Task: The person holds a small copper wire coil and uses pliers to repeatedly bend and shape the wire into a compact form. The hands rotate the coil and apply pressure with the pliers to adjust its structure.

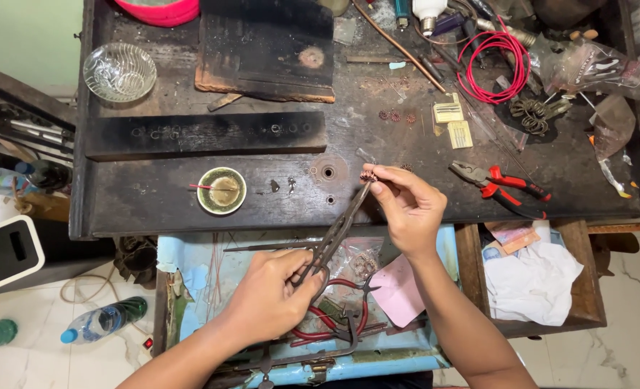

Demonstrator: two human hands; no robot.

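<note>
Two hands (341,256), tongs (334,234), pliers (503,184) nearby, red wire (494,66)

dark matt metal tongs (332,238), a scorched rough wooden bench (190,202), a glossy ribbed glass bowl (119,71) upper left.

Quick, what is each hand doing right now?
Left hand: closed on the handles of dark metal shears.
Right hand: fingertips pinching a small coiled piece.

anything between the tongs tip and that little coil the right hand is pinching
Nothing visible. The tongs in the left hand reach straight up to the coil pinched by the right hand; their tip meets it directly.
</note>
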